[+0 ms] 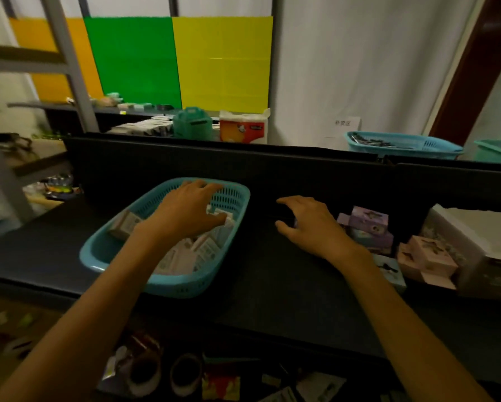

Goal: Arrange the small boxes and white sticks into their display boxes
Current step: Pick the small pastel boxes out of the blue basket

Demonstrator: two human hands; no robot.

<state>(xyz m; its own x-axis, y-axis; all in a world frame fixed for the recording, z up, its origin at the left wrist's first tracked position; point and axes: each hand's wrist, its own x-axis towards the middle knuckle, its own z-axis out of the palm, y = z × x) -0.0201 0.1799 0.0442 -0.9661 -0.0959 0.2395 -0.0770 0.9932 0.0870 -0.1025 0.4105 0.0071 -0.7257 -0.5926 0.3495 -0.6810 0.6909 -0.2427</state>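
Blue plastic basket, perforated walls, sits on the left of a black counter; contents: a loose heap of small white boxes, tilted and overlapping, print unreadable. Left hand reaches into the basket, fingers spread over the heap toward the far wall; whether the thumb pinches a box cannot be told, the view being blurred. Right hand hovers over bare counter just beside the basket, fingers loosely curled, holding nothing. Purple boxes, stacked, stand just right of that hand; pink boxes lie further right, beside a white-lidded carton, possibly a display box. White sticks: none identified with certainty. Beyond the black divider: a second blue basket, a green case, a printed pack. Hazards, as judged: the heap is unstable, so lifting one box may drag neighbours over the low rim; a one-sided pull may slide the light basket; the right wrist lies near the purple stack and could topple it on a sideways move; dim light invites mis-sorting of look-alike boxes.
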